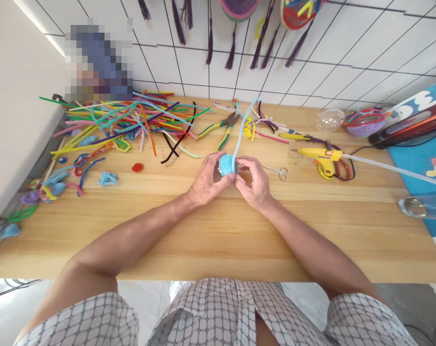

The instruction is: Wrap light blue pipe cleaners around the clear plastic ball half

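A small rounded form wrapped in light-blue pipe cleaner (227, 166) is between my hands, above the wooden table. One loose pipe cleaner end (245, 126) sticks up from it and leans right. My left hand (207, 179) grips the wrapped form from the left, its thumb along the lower front. From the right, my right hand (254, 181) holds it with bent fingers, the thumb near its lower edge. What the blue winding covers is mostly hidden. Small scissors (280, 172) lie just right of my right hand, and green-and-yellow-handled pliers (223, 129) lie behind my left.
A heap of coloured pipe cleaners (131, 117) spreads over the back left. A yellow glue gun (322, 156) with a long glue stick lies to the right. A clear cup (416, 206) lies at the far right. Purple tassels (232, 53) hang at the tiled wall.
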`<state>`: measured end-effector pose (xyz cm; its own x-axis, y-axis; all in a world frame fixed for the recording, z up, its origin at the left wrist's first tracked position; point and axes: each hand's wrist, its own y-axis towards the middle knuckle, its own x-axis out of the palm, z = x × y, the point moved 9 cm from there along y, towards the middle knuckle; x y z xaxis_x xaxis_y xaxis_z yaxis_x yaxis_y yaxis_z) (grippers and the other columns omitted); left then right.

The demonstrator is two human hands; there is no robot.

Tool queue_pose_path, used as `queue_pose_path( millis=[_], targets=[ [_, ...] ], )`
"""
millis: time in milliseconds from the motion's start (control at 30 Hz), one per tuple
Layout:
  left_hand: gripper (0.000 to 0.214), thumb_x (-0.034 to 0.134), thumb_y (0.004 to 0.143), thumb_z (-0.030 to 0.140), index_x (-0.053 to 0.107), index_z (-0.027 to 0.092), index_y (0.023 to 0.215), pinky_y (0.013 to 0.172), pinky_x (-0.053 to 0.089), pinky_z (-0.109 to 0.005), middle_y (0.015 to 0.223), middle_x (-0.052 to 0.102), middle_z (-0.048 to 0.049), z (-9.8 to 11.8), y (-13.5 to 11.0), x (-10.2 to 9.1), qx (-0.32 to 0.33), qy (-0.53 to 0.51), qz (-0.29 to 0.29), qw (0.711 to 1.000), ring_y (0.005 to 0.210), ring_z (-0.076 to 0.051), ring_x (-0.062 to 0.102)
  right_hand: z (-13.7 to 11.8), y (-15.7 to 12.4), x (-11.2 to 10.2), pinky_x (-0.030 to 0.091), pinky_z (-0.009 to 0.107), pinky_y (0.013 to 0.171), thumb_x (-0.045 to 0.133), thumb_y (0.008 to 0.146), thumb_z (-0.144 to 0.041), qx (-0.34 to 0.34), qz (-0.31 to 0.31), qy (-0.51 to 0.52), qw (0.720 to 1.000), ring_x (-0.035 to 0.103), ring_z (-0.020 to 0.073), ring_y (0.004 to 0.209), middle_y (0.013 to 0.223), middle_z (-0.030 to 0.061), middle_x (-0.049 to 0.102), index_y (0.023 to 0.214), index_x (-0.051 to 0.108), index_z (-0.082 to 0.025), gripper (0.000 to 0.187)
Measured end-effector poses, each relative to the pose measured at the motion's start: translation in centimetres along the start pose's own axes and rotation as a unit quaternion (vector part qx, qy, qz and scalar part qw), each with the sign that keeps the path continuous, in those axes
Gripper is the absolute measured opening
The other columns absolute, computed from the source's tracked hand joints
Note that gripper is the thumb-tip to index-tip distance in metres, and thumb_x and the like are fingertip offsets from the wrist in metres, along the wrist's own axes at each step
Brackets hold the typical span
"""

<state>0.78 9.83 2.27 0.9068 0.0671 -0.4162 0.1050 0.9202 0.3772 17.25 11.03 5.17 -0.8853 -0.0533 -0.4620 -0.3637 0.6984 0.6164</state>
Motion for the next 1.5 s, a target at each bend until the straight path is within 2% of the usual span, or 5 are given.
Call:
queue_pose_path(
  millis=[800,1000,1200,1400,1500],
  targets=[
    [0.073,0.081,0.096,0.049,0.050,0.022,0.156,0.127,0.051,-0.056,0.154,0.057,-0.0192,0.3,0.7,0.3,0.039,0.026,0.029,0.998,0.148,-0.036,0.057,0.5,-0.3,-0.5,0.066,0.046,0.094,0.063,0.108,-0.041,0.017,0.027,-0.003,0.999,0.073,0.0281,0.121,0.131,0.0124,0.075,0.132,0.067,-0.026,0.028],
    [0.071,0.082,0.091,0.032,0.050,0.023,0.153,0.127,0.052,-0.053,0.151,0.059,-0.0155,0.0,0.8,0.4,0.034,0.020,0.047,0.998,0.146,-0.033,0.059,3.4,0.4,-2.5,0.064,0.041,0.095,0.074,0.097,-0.054,0.216,0.089,0.108,0.966,0.076,0.0251,0.111,0.121,0.0089,0.080,0.117,0.073,-0.026,0.035],
    [0.069,0.082,0.091,0.029,0.051,0.024,0.153,0.127,0.053,-0.051,0.148,0.058,-0.0139,0.2,0.5,0.2,0.037,0.031,0.063,0.997,0.143,-0.032,0.061,4.2,-0.2,-8.7,0.059,0.033,0.081,0.085,0.082,-0.050,0.334,0.129,0.188,0.915,0.076,0.0202,0.094,0.108,0.0044,0.083,0.101,0.078,-0.027,0.031],
    [0.070,0.083,0.090,0.029,0.052,0.025,0.153,0.125,0.055,-0.052,0.147,0.058,-0.0132,0.2,0.4,0.4,0.037,0.024,0.076,0.996,0.141,-0.032,0.062,7.1,-6.5,-20.6,0.059,0.043,0.098,0.079,0.080,-0.050,0.310,0.286,-0.081,0.903,0.075,0.0252,0.108,0.118,0.0091,0.080,0.107,0.074,-0.023,0.039],
    [0.070,0.083,0.090,0.027,0.052,0.024,0.153,0.126,0.055,-0.050,0.148,0.059,-0.0134,0.3,0.3,0.4,0.040,0.021,0.077,0.996,0.141,-0.031,0.062,9.7,-7.4,-23.2,0.056,0.053,0.109,0.074,0.082,-0.053,0.290,0.279,-0.187,0.896,0.073,0.0280,0.116,0.129,0.0143,0.077,0.119,0.068,-0.021,0.050]
  ],
)
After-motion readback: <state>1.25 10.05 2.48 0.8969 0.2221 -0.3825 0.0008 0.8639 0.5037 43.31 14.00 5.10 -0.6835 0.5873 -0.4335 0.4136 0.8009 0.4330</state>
